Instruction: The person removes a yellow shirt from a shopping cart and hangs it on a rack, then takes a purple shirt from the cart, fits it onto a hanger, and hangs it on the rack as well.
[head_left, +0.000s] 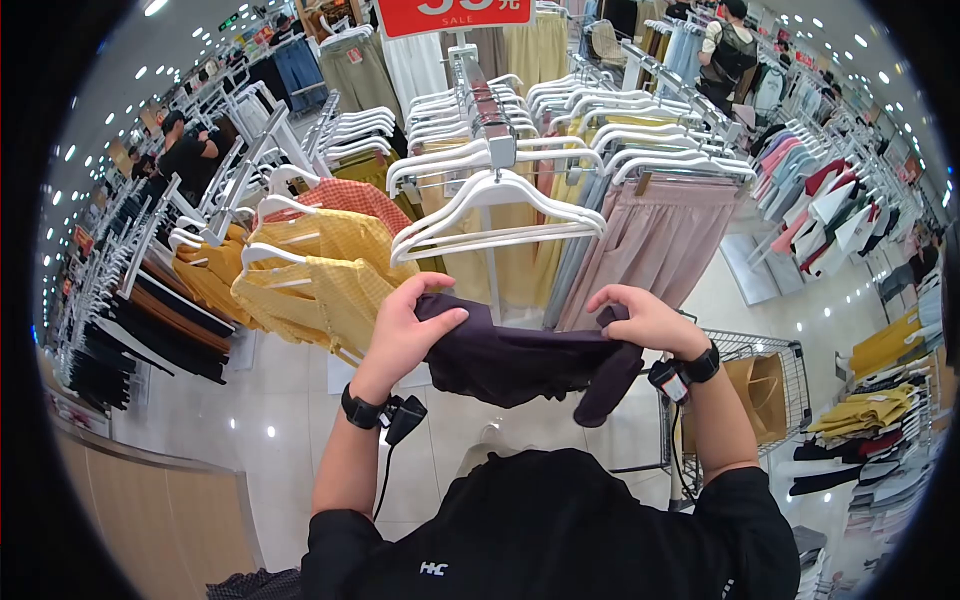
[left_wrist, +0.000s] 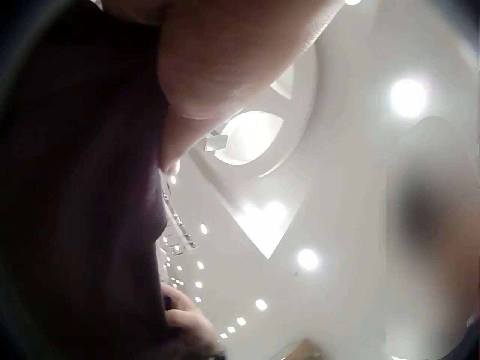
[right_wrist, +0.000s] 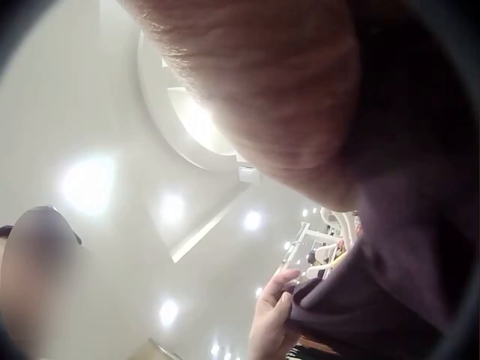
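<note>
A dark purple garment [head_left: 520,358] hangs stretched between both hands in front of a clothes rack. My left hand [head_left: 408,322] grips its left edge, thumb over the top of the cloth. My right hand [head_left: 640,315] pinches its right edge, with a fold drooping below. In the left wrist view the dark cloth [left_wrist: 75,225] fills the left side beside the palm [left_wrist: 225,52]. The right wrist view shows the cloth [right_wrist: 397,262] at the right, the palm [right_wrist: 270,82] close to the lens, and the other hand [right_wrist: 271,319] low in the frame.
White hangers [head_left: 497,205] on a rail carry beige and pink trousers [head_left: 650,235] straight ahead. Yellow checked shirts [head_left: 320,275] hang at left. A wire cart [head_left: 770,385] with a brown bag stands at right. Other shoppers [head_left: 190,155] stand further off among racks.
</note>
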